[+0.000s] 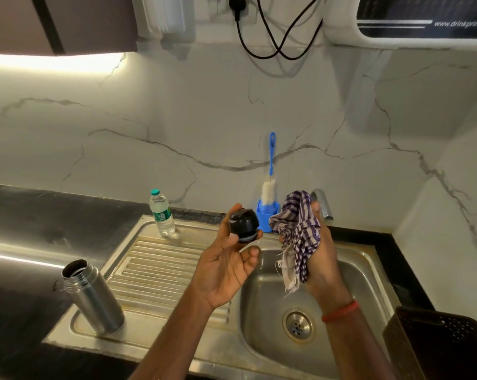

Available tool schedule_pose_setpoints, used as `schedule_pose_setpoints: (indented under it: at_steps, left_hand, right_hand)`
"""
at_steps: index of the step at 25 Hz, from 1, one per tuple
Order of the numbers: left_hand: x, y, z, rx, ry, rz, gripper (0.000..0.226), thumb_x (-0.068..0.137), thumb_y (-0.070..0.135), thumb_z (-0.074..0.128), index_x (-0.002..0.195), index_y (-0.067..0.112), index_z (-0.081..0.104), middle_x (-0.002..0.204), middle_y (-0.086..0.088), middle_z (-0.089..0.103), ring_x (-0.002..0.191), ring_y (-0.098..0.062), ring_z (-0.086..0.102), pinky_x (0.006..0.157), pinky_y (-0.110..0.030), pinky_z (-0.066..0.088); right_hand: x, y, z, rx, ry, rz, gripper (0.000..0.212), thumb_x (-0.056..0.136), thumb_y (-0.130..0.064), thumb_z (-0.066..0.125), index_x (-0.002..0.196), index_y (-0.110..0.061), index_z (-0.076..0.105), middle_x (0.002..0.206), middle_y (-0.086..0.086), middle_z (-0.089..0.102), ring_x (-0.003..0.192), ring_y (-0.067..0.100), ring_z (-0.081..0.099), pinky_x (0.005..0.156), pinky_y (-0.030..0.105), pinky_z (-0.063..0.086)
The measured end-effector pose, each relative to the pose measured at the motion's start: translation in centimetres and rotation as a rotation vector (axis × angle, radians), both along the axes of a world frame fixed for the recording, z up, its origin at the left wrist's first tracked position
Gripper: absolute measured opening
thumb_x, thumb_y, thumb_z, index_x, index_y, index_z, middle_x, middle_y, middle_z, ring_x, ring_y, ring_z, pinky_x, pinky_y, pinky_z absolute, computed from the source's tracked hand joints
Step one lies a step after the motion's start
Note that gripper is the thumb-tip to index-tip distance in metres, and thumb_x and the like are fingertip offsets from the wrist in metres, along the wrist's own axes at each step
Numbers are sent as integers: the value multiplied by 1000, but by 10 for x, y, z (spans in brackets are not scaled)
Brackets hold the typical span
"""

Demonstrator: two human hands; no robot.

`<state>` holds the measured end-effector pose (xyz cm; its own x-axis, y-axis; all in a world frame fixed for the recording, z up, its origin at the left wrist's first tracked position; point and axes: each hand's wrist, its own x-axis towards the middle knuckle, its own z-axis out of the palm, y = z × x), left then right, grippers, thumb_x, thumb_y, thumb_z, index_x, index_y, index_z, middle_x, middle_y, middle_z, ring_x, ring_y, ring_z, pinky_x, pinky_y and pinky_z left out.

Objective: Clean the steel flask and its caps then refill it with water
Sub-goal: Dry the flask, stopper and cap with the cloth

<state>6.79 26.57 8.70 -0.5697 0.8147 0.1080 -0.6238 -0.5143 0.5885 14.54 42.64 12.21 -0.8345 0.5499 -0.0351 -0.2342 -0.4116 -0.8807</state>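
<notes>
One black cap [242, 225] between left fingers [253, 253]

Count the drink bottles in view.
2. The steel flask stands uncapped on the drainboard, near left corner; the plastic water bottle stands capped at its far edge. None else shows.

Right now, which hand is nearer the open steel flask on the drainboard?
Left. The left hand, holding a round black cap, is right of the steel flask; the right hand, gripping a checked cloth, is farther right.
</notes>
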Motion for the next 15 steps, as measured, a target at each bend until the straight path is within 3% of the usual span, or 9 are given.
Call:
schedule_pose_setpoints:
  at_steps: [4, 7, 9, 11, 13, 15]
  left_hand:
    - [2, -4, 5, -73, 6, 113, 79, 60, 0, 92, 130, 21, 61, 106, -28, 67, 77, -29, 72, 67, -34, 63]
    - [4, -6, 5, -346, 117, 268, 70, 54, 19, 95, 113, 19, 57, 108, -22, 70, 75, -28, 71, 58, -28, 57]
    - [5, -5, 3, -546, 183, 384, 63, 51, 41, 91, 102, 22, 58, 101, -13, 68, 71, -19, 65, 56, -25, 48]
    - [5, -4, 0, -570, 184, 450, 55, 60, 58, 80, 98, 25, 60, 91, -13, 59, 60, -15, 52, 51, -24, 38]
    - [6, -4, 2, -519, 177, 464, 51, 81, 69, 61, 106, 25, 64, 84, -15, 53, 52, -15, 41, 49, -23, 28]
    - [6, -4, 5, -488, 120, 465, 54, 93, 66, 44, 102, 19, 69, 77, -12, 52, 47, -14, 37, 47, -22, 25]
  right_hand:
    - [-1, -1, -1, -50, -8, 1, 70, 93, -63, 44, 133, -8, 59, 123, 18, 67, 108, 29, 65, 88, 37, 51]
    - [1, 0, -3, -104, -12, 27, 68, 94, -62, 44, 132, -8, 60, 98, 7, 73, 86, 17, 69, 79, 33, 50]
    - [2, -1, -3, -106, -9, 27, 63, 93, -61, 45, 129, -12, 63, 93, 4, 74, 80, 13, 69, 76, 32, 50]
    - [3, -2, -2, -57, -26, 18, 61, 91, -61, 47, 127, -16, 65, 108, 10, 74, 91, 17, 70, 79, 34, 52]
    - [4, -7, 2, -31, -32, -3, 64, 83, -65, 50, 126, -20, 64, 111, 9, 73, 95, 21, 69, 75, 35, 56]
    - [4, -7, 5, 8, 13, -37, 68, 85, -66, 46, 133, -19, 57, 113, 9, 72, 87, 15, 72, 64, 30, 58]
